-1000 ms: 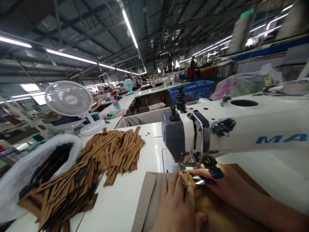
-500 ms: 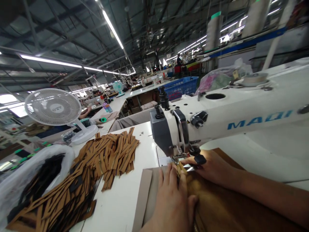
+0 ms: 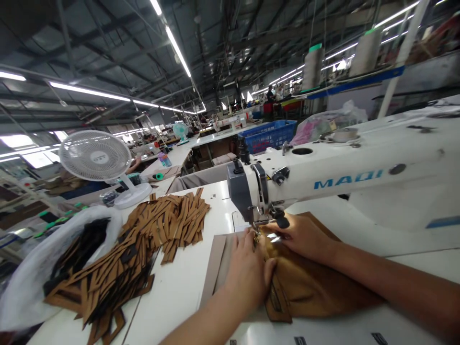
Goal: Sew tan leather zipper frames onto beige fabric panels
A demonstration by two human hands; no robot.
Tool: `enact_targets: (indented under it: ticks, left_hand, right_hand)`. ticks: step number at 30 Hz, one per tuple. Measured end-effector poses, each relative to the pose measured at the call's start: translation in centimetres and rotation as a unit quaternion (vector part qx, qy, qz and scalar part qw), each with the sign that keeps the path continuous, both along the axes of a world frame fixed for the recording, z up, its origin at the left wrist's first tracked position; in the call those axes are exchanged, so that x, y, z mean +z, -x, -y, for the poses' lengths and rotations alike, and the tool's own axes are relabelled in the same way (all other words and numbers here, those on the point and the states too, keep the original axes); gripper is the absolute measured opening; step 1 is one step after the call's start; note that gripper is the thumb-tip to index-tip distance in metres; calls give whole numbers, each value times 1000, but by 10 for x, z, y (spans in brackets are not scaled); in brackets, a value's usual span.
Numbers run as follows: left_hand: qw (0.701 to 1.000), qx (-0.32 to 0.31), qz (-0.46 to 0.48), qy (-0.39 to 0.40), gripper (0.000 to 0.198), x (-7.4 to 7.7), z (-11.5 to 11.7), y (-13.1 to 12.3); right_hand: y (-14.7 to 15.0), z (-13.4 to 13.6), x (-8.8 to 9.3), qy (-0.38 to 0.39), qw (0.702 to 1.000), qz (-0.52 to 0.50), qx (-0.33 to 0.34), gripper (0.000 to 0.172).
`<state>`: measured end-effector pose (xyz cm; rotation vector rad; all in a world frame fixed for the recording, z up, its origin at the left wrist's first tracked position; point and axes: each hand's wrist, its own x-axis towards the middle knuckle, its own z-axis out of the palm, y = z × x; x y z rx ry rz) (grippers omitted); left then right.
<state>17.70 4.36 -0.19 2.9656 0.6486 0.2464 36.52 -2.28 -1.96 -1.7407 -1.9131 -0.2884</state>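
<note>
Both hands lie flat on a piece of tan leather (image 3: 309, 287), fingers pressed down on it rather than pinching. Low in the middle of the frame, the left hand (image 3: 247, 273) rests palm down on the leather's left part, its fingertips just short of the needle area. Right of it, the right hand (image 3: 302, 235) comes in from the lower right, fingers stretched toward the presser foot (image 3: 260, 224), holding the leather against the machine bed. That leather sits at the lower centre of the frame, its front edge under the head of the white sewing machine (image 3: 323, 177), whose arm runs off to the right edge and bears blue lettering. Beneath the leather lies a sheet of grey card (image 3: 212, 268), its left edge showing bare on the white table (image 3: 179, 297).

Left of centre, a heap of brown leather strips (image 3: 168, 220) spreads over the table, running down toward the lower left into darker strips. At the left edge a white plastic bag (image 3: 25, 282) holds black pieces. Behind the heap, in the middle left, stands a white desk fan (image 3: 95, 155). A blue crate (image 3: 273, 134) sits beyond the machine, above centre.
</note>
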Motion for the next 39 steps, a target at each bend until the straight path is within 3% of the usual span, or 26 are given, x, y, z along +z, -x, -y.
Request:
enact_targets:
  ticks: [3, 7, 9, 11, 15, 20, 23, 26, 31, 39]
  left_hand:
    - [999, -36, 3, 30, 48, 7, 4, 18]
    - [985, -161, 14, 69, 70, 16, 17, 52]
    - [975, -197, 39, 98, 57, 17, 21, 63]
    - [966, -185, 98, 151, 37, 16, 22, 67]
    - [944, -106, 225, 216, 30, 8, 22, 66]
    - [959, -197, 204, 25, 33, -10, 30, 66]
    - [969, -193, 142, -58, 32, -13, 35, 64]
    - [972, -187, 107, -93, 31, -12, 37, 64]
    - [961, -196, 133, -143, 34, -14, 32, 63]
    - [962, -191, 145, -128, 33, -16, 15, 52]
  right_hand:
    - [21, 36, 2, -20, 999, -6, 49, 30]
    - [50, 82, -6, 29, 991, 23, 125, 42]
    - [60, 92, -12, 37, 991, 40, 126, 42]
    - [65, 94, -15, 35, 991, 45, 119, 43]
    - [69, 92, -15, 21, 991, 66, 115, 60]
    - [72, 95, -13, -17, 988, 111, 106, 64]
    - [74, 96, -13, -21, 990, 82, 111, 60]
    - [75, 95, -13, -20, 991, 70, 113, 57]
    - [77, 92, -8, -25, 989, 79, 122, 59]
    - [66, 75, -9, 44, 989, 34, 133, 67]
